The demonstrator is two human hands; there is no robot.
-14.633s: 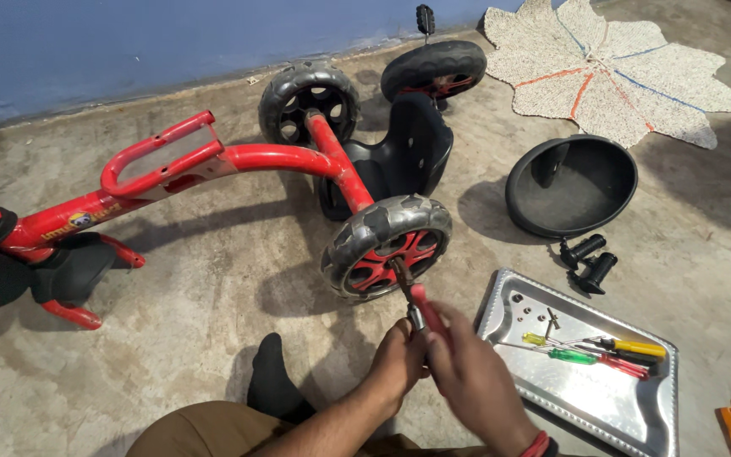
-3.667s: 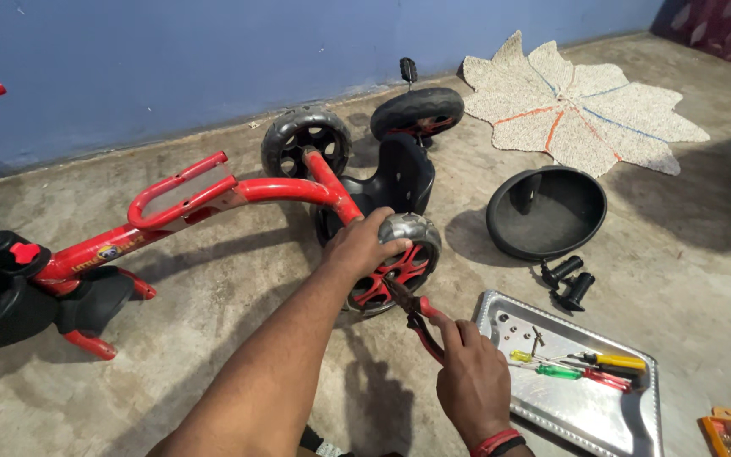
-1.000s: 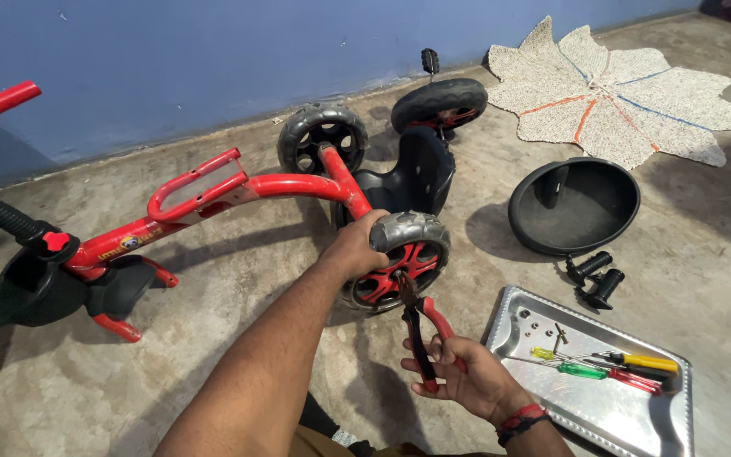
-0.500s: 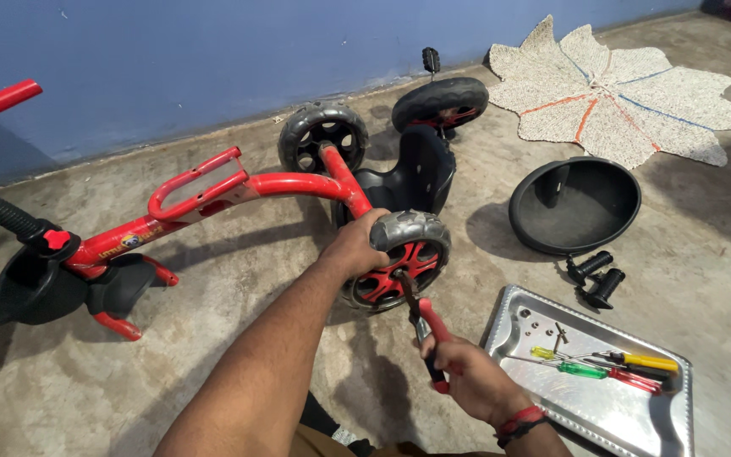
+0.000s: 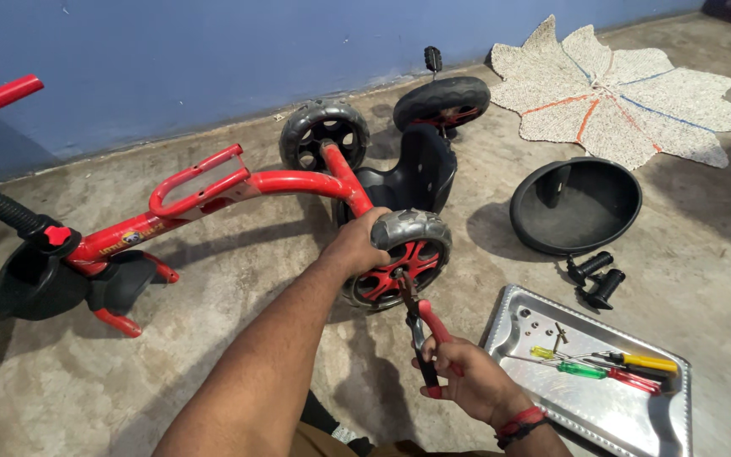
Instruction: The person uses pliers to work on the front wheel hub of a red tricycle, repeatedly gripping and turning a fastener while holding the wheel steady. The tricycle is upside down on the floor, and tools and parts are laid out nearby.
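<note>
Bare floor (image 5: 239, 279) lies open left of the near wheel (image 5: 399, 258), between it and the red frame (image 5: 239, 182). To its right the steel tray (image 5: 602, 406), two black grips (image 5: 594, 279) and black basin (image 5: 577, 207) crowd the floor, with narrow gaps between.

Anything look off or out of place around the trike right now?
Yes: the red tricycle lies tipped on its side on the concrete floor, and two black handle grips lie loose beside the black bowl-shaped part, which also sits detached from the tricycle.

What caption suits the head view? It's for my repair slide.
Left hand steadies a tricycle wheel while right hand applies red-handled pliers to its hub.
</note>
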